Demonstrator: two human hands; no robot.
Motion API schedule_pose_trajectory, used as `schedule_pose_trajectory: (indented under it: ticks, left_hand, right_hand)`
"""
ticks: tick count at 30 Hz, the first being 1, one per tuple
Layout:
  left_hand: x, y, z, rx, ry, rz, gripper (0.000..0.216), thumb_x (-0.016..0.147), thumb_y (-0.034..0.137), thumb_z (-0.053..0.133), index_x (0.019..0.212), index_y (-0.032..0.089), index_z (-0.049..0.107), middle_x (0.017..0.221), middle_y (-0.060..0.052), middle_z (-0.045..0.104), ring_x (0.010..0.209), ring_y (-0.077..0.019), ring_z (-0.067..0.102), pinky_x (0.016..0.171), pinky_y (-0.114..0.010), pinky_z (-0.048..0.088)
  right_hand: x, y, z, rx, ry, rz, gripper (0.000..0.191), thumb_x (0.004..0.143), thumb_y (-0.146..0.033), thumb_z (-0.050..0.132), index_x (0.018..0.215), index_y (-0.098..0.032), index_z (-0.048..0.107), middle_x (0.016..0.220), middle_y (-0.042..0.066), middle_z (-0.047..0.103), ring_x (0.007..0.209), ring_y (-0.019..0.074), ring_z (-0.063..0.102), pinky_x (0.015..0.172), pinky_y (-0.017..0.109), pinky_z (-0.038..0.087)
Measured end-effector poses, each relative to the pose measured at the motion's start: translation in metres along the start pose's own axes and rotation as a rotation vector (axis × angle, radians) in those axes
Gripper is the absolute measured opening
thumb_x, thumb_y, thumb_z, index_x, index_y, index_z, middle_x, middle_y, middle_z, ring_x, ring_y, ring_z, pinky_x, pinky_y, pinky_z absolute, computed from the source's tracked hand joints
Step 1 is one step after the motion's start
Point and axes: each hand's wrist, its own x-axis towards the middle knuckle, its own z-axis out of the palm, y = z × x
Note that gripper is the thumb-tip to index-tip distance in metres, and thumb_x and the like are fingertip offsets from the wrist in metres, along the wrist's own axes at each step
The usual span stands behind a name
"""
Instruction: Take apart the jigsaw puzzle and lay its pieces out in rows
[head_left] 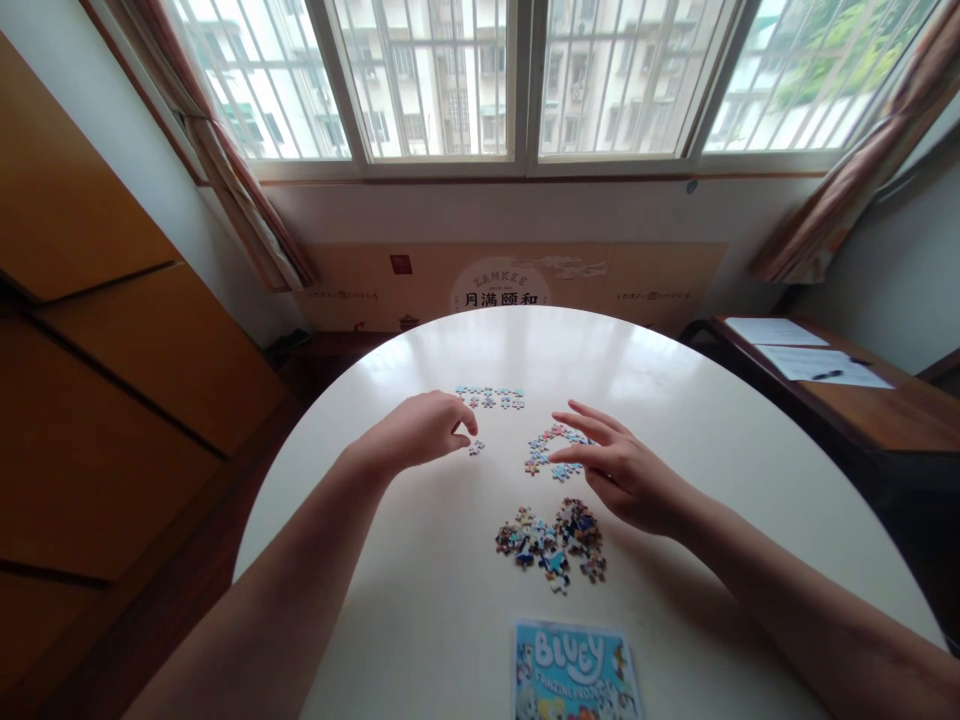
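Observation:
My left hand point(431, 430) hovers over the round white table, thumb and forefinger curved with a gap between them. Just beside their tips lies a small cluster of jigsaw pieces point(476, 448), seemingly on the tabletop. Beyond that hand, puzzle pieces point(490, 391) form two short rows. My right hand point(626, 470) is spread, its fingers reaching over a loose ring of puzzle pieces point(532, 466) and covering its right side. Whether those fingertips touch a piece I cannot tell. Nearer to me is a mixed heap of puzzle pieces point(551, 542).
A blue Bluey picture sheet point(574, 675) lies at the near side of the white table point(405, 620). To the right, a brown wooden table point(862, 410) holds papers point(810, 365) and a pen. Wooden cabinets point(105, 400) stand left; barred windows are ahead.

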Motion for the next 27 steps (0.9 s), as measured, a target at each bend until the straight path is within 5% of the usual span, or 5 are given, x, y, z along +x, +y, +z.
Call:
schedule_pose_trajectory:
  ticks: [6, 20, 27]
  left_hand:
    - [0.004, -0.004, 0.007, -0.072, -0.08, 0.033, 0.022, 0.077, 0.022, 0.066, 0.094, 0.028, 0.079, 0.077, 0.0, 0.07, 0.071, -0.0169, 0.058, 0.06, -0.027, 0.037]
    - [0.013, -0.032, 0.024, -0.029, 0.29, -0.173, 0.021, 0.089, 0.03, 0.062, 0.098, 0.024, 0.079, 0.086, -0.004, 0.071, 0.076, -0.019, 0.062, 0.067, -0.029, 0.043]
    - [0.013, -0.032, 0.027, -0.062, 0.195, -0.103, 0.017, 0.085, 0.029, 0.067, 0.096, 0.027, 0.079, 0.09, -0.003, 0.072, 0.08, -0.0189, 0.064, 0.07, -0.029, 0.045]
  right_hand:
    - [0.0, 0.0, 0.001, 0.017, 0.002, -0.012, 0.053, 0.083, 0.0, 0.044, 0.114, -0.033, 0.072, 0.152, -0.002, 0.043, 0.15, 0.0266, 0.026, 0.116, 0.057, 0.039]
    - [-0.001, 0.002, 0.001, 0.018, 0.013, -0.016, 0.051, 0.084, -0.001, 0.046, 0.115, -0.033, 0.071, 0.151, 0.0, 0.045, 0.15, 0.0263, 0.027, 0.114, 0.056, 0.042]
    - [-0.001, 0.003, 0.002, 0.022, 0.014, -0.016, 0.051, 0.084, -0.001, 0.047, 0.115, -0.034, 0.071, 0.152, -0.002, 0.043, 0.15, 0.0259, 0.026, 0.114, 0.055, 0.042]
